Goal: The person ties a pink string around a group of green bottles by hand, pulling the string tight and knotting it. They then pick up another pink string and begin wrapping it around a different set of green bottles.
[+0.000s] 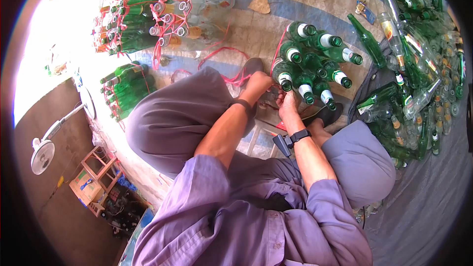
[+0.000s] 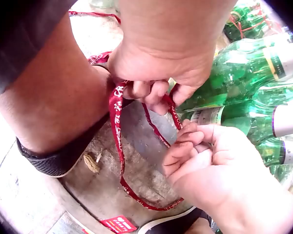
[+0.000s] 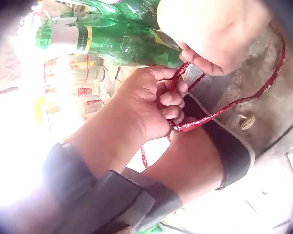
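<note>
Both hands work on a red strip (image 2: 116, 117) with white printing, low beside a cluster of green bottles (image 1: 312, 62). My left hand (image 1: 259, 83), next to the left foot, has its fingers curled round the strip. My right hand (image 1: 287, 104) pinches another stretch of it, close against the bottles' sides. Between the hands the strip crosses over itself, and a long loop (image 3: 229, 105) hangs down in front. The bottles stand upright, with white labels on their necks; part of the strip shows along the cluster's left side. Fingers partly hide the crossing.
Tied bundles of green and clear bottles (image 1: 170, 15) stand at the upper left, a smaller green bundle (image 1: 127, 86) below. Loose bottles (image 1: 419, 69) are heaped along the right. One green bottle (image 1: 367, 39) lies beside the cluster. A white fan (image 1: 43, 156) stands at the far left.
</note>
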### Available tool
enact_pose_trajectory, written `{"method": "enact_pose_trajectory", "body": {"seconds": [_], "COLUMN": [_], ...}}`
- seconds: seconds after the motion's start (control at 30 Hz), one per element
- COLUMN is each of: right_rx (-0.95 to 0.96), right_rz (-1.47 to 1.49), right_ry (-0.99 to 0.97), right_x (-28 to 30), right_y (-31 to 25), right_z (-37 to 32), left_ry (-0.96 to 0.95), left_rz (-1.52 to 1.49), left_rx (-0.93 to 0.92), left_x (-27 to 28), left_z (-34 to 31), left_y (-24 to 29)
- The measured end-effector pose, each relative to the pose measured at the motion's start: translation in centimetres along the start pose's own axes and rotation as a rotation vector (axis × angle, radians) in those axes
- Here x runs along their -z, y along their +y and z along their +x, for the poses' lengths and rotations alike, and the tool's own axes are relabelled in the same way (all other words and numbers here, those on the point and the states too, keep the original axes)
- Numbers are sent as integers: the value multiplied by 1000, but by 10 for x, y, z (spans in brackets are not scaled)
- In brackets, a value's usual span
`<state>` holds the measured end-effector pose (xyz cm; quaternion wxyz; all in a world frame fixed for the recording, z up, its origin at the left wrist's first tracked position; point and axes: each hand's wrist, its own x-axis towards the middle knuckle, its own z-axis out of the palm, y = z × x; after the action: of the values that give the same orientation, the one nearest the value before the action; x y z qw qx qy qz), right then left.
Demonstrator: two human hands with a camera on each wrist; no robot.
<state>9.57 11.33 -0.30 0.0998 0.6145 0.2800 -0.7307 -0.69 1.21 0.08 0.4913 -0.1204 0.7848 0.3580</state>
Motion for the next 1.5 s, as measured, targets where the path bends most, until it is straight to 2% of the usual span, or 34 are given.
{"method": "enact_pose_trajectory", "body": {"seconds": [0.13,0.27,0.37,0.43,0.47,0.53,0.6,0.7,0.73,0.77,0.83,0.87,0.9,0.97,1.0,1.03,1.1,1.13,1.17,1.23,1.27,1.37,1.43,1.47,1.5], "right_rx": [-211,-278,-215,-95,-96,-54,-54,-78,-100,-103,-154,-143,-145,-97,-105,-106,-149,-142,-143,-167,-167,-278,-319,-332,-332], "right_rz": [293,364,333,288,288,39,7,-29,-29,-32,3,17,13,11,-74,-78,-63,-92,-94,-53,-55,33,217,259,260], "right_ry": [88,95,-9,-267,-268,-343,-360,-415,-451,-459,-503,-493,-502,-495,-424,-430,-476,-391,-395,-351,-353,-298,-278,-328,-324], "right_x": [0,4,8,5,4,-2,-4,-1,-2,-2,-5,-9,-10,-12,-11,-12,-13,-19,-22,-25,-26,-15,1,10,17], "right_y": [-1,2,10,10,10,4,4,8,8,9,6,6,8,10,11,10,3,-3,-4,-5,-6,-2,5,6,7], "right_z": [7,10,13,8,5,-4,-8,0,2,3,-3,-6,-6,-5,-5,-7,-12,-22,-24,-22,-19,3,25,36,42], "left_ry": [-1,14,-8,-32,-41,-45,-104,-97,-136,-128,-85,-95,-86,-155,-185,-178,83,34,37,53,56,58,51,50,96], "left_rz": [61,154,142,143,148,152,191,162,357,357,216,363,362,714,828,827,251,361,359,-144,-145,-283,198,199,309], "left_rx": [93,163,182,183,201,218,-39,10,-324,-322,-16,-151,-149,-225,-274,-271,16,-171,-169,131,131,64,-467,-464,-582], "left_x": [-1,0,2,3,3,1,2,1,2,-3,-4,-4,-3,-2,4,5,5,6,2,7,9,11,21,25,27], "left_z": [3,9,8,5,4,7,6,8,16,27,23,24,24,22,13,6,-3,5,14,8,9,19,23,25,29], "left_y": [2,0,3,6,7,4,-1,0,-15,-26,-18,-20,-18,-14,-2,2,10,-1,-9,5,6,-2,-4,-4,-1]}}
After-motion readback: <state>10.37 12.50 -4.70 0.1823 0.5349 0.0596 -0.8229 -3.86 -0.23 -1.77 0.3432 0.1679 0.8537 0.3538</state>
